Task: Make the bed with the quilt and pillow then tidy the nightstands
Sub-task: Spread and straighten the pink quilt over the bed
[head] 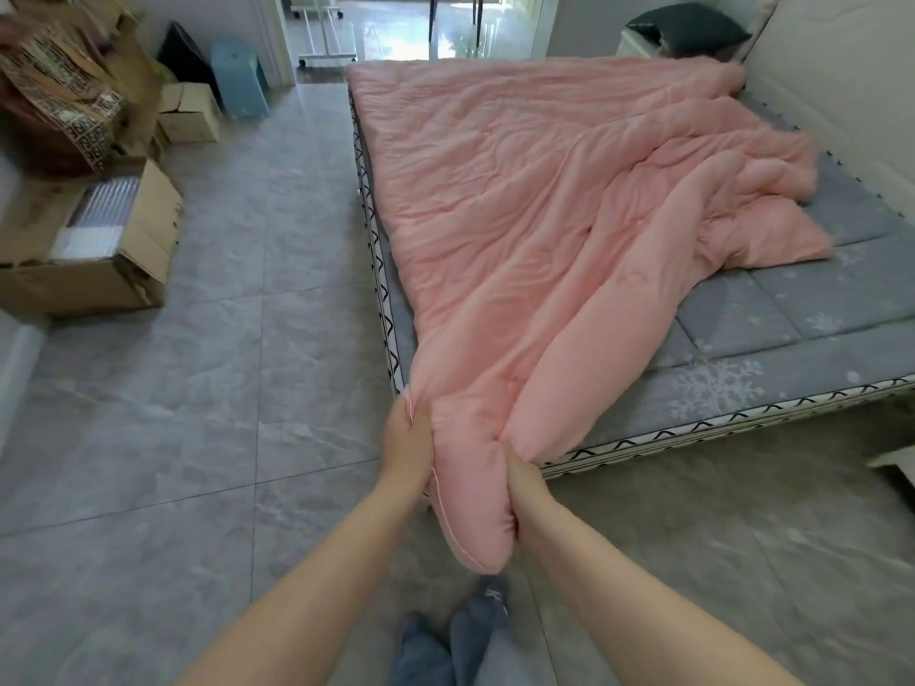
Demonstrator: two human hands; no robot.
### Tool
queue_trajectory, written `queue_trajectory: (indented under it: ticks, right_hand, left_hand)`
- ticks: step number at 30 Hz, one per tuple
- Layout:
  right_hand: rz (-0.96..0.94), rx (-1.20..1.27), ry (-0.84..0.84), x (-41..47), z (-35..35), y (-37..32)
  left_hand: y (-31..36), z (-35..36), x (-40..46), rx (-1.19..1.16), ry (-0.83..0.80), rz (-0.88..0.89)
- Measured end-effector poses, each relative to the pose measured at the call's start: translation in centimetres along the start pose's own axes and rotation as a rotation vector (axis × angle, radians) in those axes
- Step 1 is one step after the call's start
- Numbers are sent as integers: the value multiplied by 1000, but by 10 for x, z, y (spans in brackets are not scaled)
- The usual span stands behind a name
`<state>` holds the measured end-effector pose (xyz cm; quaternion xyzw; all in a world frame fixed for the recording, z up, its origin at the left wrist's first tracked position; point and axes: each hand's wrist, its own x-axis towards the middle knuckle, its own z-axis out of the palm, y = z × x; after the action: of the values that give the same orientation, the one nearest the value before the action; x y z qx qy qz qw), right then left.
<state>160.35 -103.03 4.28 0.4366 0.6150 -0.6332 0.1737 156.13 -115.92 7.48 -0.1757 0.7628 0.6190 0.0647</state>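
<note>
A pink quilt (520, 200) lies across the bed, flat along the left side and bunched in folds toward the right. Its near corner hangs off the foot corner of the grey snowflake mattress (772, 309). My left hand (406, 450) grips the left edge of that corner, and my right hand (527, 502) grips the bunched fabric just beside it. A dark grey pillow (688, 24) rests on a pale nightstand (638, 44) at the far side of the bed, by the headboard.
Open cardboard boxes (114, 245) and a patterned bag (59, 101) line the left wall, with a blue stool (240, 79) behind them. Grey tiled floor (237, 388) runs along the bed's left side to a doorway (391, 27). A padded headboard (841, 91) stands at right.
</note>
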Motion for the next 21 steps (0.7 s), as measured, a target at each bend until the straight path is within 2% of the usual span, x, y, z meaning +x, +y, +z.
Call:
queue_trajectory:
  ticks: [4, 7, 9, 12, 14, 15, 18, 21]
  right_hand:
    - [-194, 136, -5, 8, 51, -20]
    - [-322, 167, -34, 28, 82, -7]
    - [-277, 175, -57, 63, 96, 13]
    - [55, 142, -173, 128, 95, 61]
    - [289, 70, -224, 156, 88, 85]
    - [337, 25, -188, 164, 85, 89]
    - [287, 38, -96, 178, 78, 86]
    - [280, 55, -66, 189, 67, 81]
  left_hand:
    - [35, -34, 35, 42, 105, 324]
    - [15, -52, 67, 149, 143, 371]
    - [-25, -53, 99, 246, 130, 267]
    - [-100, -48, 144, 371, 28, -17]
    - [-144, -38, 161, 355, -84, -205]
    - [-165, -32, 164, 313, -146, -252]
    - [-206, -9, 158, 258, -259, -276]
    - [-219, 9, 144, 256, -340, -338]
